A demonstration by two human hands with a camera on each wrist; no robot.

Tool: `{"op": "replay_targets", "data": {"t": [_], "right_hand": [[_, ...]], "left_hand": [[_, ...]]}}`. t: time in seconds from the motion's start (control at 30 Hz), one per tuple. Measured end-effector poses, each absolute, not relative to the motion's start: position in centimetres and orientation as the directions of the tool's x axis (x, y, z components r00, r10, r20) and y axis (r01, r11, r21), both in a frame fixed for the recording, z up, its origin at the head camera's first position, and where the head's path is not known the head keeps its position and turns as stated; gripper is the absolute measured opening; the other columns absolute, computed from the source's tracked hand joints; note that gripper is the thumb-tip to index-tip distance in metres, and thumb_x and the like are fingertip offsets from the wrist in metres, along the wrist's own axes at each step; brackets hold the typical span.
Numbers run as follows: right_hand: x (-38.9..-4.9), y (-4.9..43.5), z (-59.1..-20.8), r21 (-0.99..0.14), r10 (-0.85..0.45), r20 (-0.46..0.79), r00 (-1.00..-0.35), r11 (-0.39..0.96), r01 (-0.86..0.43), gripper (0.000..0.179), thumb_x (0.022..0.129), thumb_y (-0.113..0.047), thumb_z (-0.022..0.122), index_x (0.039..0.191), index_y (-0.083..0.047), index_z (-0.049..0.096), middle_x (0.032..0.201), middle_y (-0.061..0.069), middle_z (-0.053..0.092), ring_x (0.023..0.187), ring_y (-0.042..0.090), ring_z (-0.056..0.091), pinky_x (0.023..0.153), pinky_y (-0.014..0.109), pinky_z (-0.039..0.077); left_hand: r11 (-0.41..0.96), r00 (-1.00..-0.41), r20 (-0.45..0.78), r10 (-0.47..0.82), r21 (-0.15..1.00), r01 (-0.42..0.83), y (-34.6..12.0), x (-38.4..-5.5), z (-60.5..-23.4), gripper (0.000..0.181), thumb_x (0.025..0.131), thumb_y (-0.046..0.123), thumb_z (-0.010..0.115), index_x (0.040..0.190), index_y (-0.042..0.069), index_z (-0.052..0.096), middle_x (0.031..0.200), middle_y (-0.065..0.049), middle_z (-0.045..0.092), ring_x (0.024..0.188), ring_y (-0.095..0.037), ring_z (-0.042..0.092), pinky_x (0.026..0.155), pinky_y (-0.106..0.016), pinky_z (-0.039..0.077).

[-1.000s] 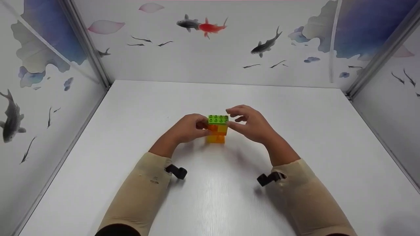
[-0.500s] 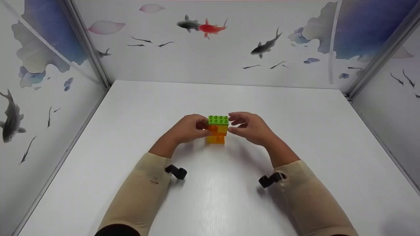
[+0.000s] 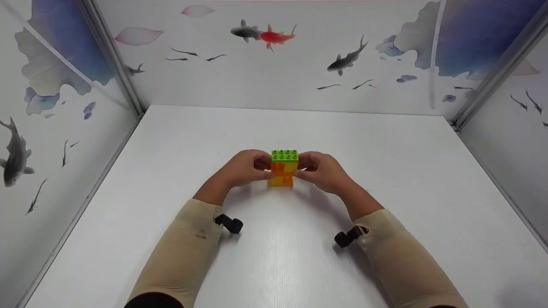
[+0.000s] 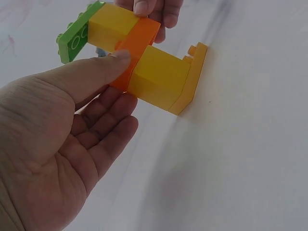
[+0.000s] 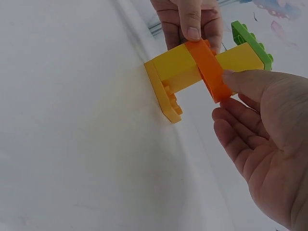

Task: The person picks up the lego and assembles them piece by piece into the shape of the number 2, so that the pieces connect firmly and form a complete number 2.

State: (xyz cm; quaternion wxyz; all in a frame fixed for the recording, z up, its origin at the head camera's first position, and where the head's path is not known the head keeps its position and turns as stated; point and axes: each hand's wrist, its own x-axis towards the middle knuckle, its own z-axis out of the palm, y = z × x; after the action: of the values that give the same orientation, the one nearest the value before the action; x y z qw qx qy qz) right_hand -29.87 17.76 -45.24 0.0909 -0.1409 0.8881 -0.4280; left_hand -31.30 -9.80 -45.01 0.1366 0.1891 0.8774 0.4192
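Observation:
A stack of toy building bricks stands upright between my hands. A green studded plate (image 3: pixel 284 156) tops it. Below come a yellow brick (image 4: pixel 110 23), an orange brick (image 5: pixel 209 70), a second yellow brick (image 4: pixel 161 74) and a flat yellow-orange plate (image 5: pixel 161 94) at the bottom. From the left side, my left hand (image 3: pixel 247 169) pinches the orange brick, its thumb on the near face. My right hand (image 3: pixel 323 173) holds the same orange brick by its other end, thumb in front and fingers behind. The far sides of the stack are hidden.
The white table (image 3: pixel 278 256) spreads around the stack. White panels with painted fish (image 3: pixel 276 36) enclose it at the back and both sides. A black wrist mount (image 3: pixel 231 223) juts inward from the left sleeve, another black mount (image 3: pixel 350 236) from the right.
My right hand has come down and inward from beside the green plate and has taken hold of the orange brick. My left hand and the stack have stayed almost still.

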Motion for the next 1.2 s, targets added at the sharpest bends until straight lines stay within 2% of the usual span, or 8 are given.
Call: {"op": "replay_targets", "data": {"t": [0.37,0.77,1.0,1.2], "right_hand": [[-29.8,17.5,-45.2,-0.821,-0.241,-0.091,-0.966,0.567,-0.064,0.041,0.1,-0.025,0.078,0.14,-0.02,0.068,0.138,0.002,0.069,0.125,0.024,0.071,0.107,0.04,0.059],[-30.4,17.5,-45.3,-0.858,-0.163,-0.102,-0.981,0.513,0.004,0.052,0.101,-0.026,0.076,0.151,-0.022,0.061,0.134,-0.001,0.072,0.126,0.021,0.07,0.108,0.037,0.059],[-30.7,17.7,-45.6,-0.896,-0.171,-0.135,-0.976,0.442,0.046,0.053,0.103,-0.024,0.073,0.154,-0.025,0.058,0.14,-0.001,0.071,0.129,0.018,0.069,0.111,0.035,0.056],[-31.0,18.0,-46.2,-0.912,-0.208,-0.171,-0.963,0.404,0.075,0.057,0.104,-0.021,0.072,0.158,-0.023,0.052,0.151,0.001,0.066,0.137,0.019,0.065,0.117,0.039,0.052]], "left_hand": [[0.563,-0.922,-0.11,0.371,0.816,0.129,-9.1,-31.1,-45.2,0.039,0.096,0.031,0.082,0.133,0.022,0.073,0.133,0.003,0.069,0.123,-0.02,0.068,0.108,-0.038,0.058],[0.525,-0.952,-0.077,0.298,0.846,0.095,-8.4,-31.2,-45.6,0.041,0.101,0.027,0.076,0.141,0.019,0.069,0.134,-0.001,0.072,0.126,-0.021,0.069,0.11,-0.036,0.058],[0.523,-0.958,-0.127,0.256,0.852,0.027,-8.1,-31.2,-45.5,0.042,0.104,0.028,0.073,0.145,0.022,0.065,0.143,0.001,0.068,0.131,-0.018,0.068,0.111,-0.034,0.056],[0.534,-0.95,-0.156,0.272,0.845,0.014,-7.9,-31.2,-45.8,0.047,0.106,0.028,0.069,0.151,0.021,0.059,0.152,0.001,0.063,0.139,-0.02,0.063,0.117,-0.039,0.052]]}}
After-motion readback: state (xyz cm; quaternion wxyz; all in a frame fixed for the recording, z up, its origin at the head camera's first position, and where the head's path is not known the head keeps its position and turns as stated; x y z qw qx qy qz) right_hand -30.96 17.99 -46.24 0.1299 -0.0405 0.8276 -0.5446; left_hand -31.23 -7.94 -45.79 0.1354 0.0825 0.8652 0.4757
